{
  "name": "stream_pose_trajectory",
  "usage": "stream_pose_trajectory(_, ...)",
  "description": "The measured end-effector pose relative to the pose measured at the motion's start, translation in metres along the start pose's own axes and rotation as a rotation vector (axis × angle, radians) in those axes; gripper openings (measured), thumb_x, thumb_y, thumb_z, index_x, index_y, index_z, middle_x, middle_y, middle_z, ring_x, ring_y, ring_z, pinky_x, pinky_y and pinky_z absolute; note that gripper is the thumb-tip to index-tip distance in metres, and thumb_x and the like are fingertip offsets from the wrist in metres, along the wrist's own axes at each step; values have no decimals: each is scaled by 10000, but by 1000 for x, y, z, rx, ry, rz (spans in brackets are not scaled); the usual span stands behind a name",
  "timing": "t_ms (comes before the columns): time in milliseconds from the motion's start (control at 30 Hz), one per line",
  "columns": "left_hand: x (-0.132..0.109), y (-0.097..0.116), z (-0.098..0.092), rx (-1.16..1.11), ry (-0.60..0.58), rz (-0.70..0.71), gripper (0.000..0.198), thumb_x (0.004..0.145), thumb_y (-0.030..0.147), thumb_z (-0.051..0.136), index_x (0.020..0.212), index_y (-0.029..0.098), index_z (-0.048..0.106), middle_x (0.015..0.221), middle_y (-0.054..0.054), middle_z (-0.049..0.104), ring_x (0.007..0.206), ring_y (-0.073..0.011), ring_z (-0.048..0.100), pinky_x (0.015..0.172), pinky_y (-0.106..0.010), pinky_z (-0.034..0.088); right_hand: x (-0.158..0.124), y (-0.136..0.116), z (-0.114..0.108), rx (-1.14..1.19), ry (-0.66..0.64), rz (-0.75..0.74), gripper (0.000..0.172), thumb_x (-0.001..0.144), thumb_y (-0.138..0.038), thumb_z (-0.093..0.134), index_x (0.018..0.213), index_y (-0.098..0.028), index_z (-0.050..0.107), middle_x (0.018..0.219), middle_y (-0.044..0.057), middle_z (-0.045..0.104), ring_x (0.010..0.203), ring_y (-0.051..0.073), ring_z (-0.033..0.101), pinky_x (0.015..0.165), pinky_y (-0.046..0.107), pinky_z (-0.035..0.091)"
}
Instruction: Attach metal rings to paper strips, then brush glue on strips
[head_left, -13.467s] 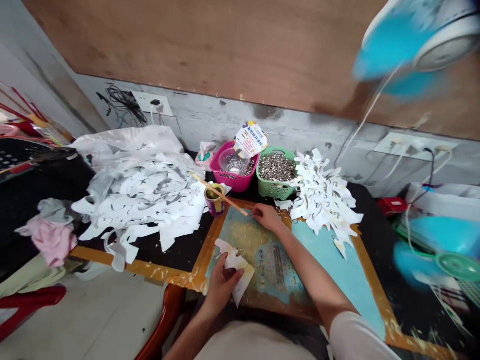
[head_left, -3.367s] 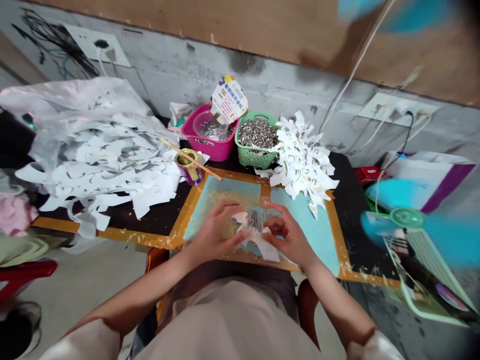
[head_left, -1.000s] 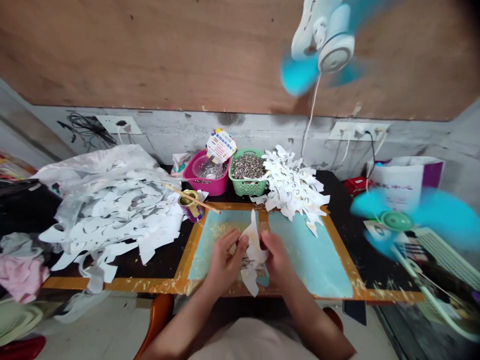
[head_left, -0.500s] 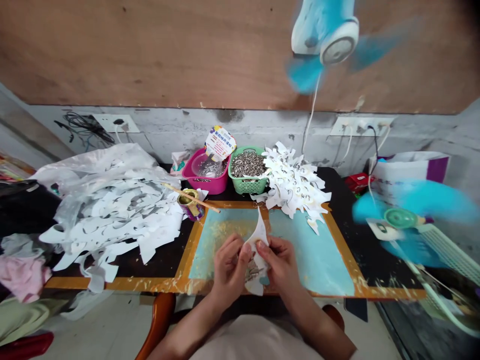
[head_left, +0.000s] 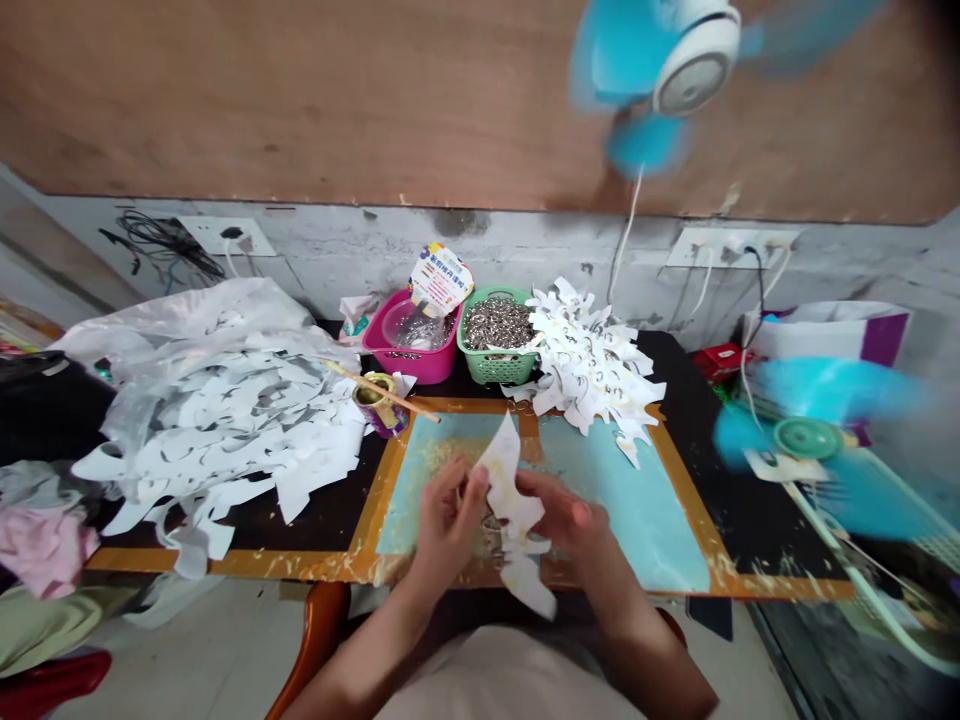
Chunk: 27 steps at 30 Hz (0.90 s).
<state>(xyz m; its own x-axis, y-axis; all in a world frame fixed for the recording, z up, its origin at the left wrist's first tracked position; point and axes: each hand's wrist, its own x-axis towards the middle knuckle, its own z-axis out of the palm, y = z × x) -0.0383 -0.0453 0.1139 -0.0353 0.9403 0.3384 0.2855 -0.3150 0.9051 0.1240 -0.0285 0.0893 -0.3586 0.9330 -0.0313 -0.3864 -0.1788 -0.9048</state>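
Observation:
My left hand [head_left: 450, 510] pinches a white cut-out piece [head_left: 514, 480] near its upper left edge, between thumb and fingers. The piece hangs upright over the front of the table, with a pointed top, wavy notched sides and yellowish patches. Small metal rings seem to sit along its left side, partly hidden and blurred. Just right of the piece, my right hand [head_left: 566, 515] has its fingers apart; the fingertips reach close to the piece's edge, and I cannot tell whether they touch it. Below lies a light blue work sheet [head_left: 622, 500] edged with brown tape.
A heap of white cut pieces [head_left: 247, 420] lies at left, and a pile of ringed pieces [head_left: 592, 360] at right. Behind stand a pink basket [head_left: 420, 368] and a green basket [head_left: 499, 370] of metal rings. A stick crosses an open can [head_left: 382, 410]. Fans [head_left: 806, 440] spin at right.
The white piece has turned so that its broad face shows, and its lower end has swung right. My right hand's fingers have come off the piece and spread; my left hand keeps its pinch.

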Motion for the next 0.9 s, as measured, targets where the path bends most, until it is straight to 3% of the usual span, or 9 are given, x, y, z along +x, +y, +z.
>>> stream_pose_trajectory(67,4,-2,-2,41,-21,5,436,990,384,497,621,193,364,623,35,360,591,-113,362,566,-263,296,3,-4,0,16,-93,24,636,566,-731,780,970,-239,787,890,62,733,695,189,626,598,296,508)
stream_pose_trajectory(133,8,-4,-3,82,-81,37,445,976,381,520,607,189,363,620,32,375,595,-112,369,571,-263,294,8,-4,5,-29,-40,-15,378,682,-563,808,846,-223,788,775,29,716,633,144,587,601,257,468)
stream_pose_trajectory(200,10,-7,-5,68,-106,34,446,969,390,535,603,185,383,617,32,391,594,-111,376,574,-262,293,13,-1,13,-49,38,-52,253,740,-454,801,768,-204,778,717,17,703,599,129,564,592,248,441)
stream_pose_trajectory(333,7,-9,-11,-185,-215,16,496,973,595,407,757,178,568,719,-6,488,684,-149,454,660,-284,376,16,4,21,4,202,-70,275,773,-451,768,723,-181,770,621,22,675,520,126,526,518,252,395)
stream_pose_trajectory(400,5,-8,-15,-235,-249,50,513,931,658,442,854,178,605,786,-25,524,750,-172,485,702,-298,402,14,4,20,0,237,-78,303,787,-461,750,688,-175,761,581,21,656,486,120,500,489,251,372)
stream_pose_trajectory(500,7,-2,-16,-94,-242,42,363,944,487,564,753,178,553,730,-3,510,701,-144,474,665,-271,377,10,3,21,-44,276,-116,277,776,-427,766,672,-171,748,589,14,649,491,112,489,487,247,355)
stream_pose_trajectory(600,10,3,-14,2,-263,46,370,999,355,491,676,175,514,663,13,468,632,-122,437,618,-261,344,8,2,28,37,348,-122,271,723,-406,804,625,-170,714,563,5,624,484,113,476,489,254,363)
stream_pose_trajectory(767,7,4,-10,-47,-213,102,398,998,349,479,637,181,473,659,8,432,632,-129,430,590,-272,330,10,-4,41,270,408,-47,207,637,-344,841,611,-200,695,608,4,659,491,119,511,510,262,432)
stream_pose_trajectory(900,9,1,-10,-35,-159,64,411,987,374,504,624,182,476,636,9,440,612,-128,412,590,-280,328,13,-2,35,294,314,63,221,636,-379,838,651,-207,699,622,17,669,490,133,531,499,272,456)
